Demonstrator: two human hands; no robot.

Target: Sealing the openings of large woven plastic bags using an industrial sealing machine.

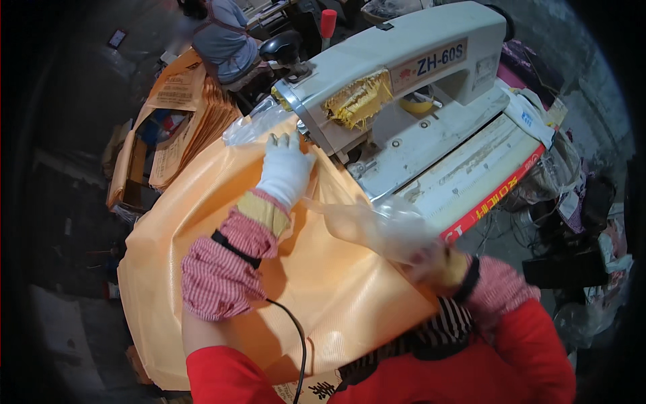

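A large orange woven sack (222,222) lies spread across the work surface in front of me. My left hand (286,168), in a white glove with a red checked sleeve cover, presses flat on the sack's top edge beside the head of a grey industrial sewing machine (404,60). My right hand (434,262) is gloved and blurred. It grips a clear plastic liner (373,225) that stretches from the sack's right edge. More clear plastic (252,124) bunches at the sack's far end near the machine.
A stack of orange printed sacks (185,121) sits at the back left. A person in a grey top (225,37) is seated beyond it. A red-edged machine table (484,182) extends right. Clutter and bags (572,182) fill the far right. A black cable (296,337) runs down my left arm.
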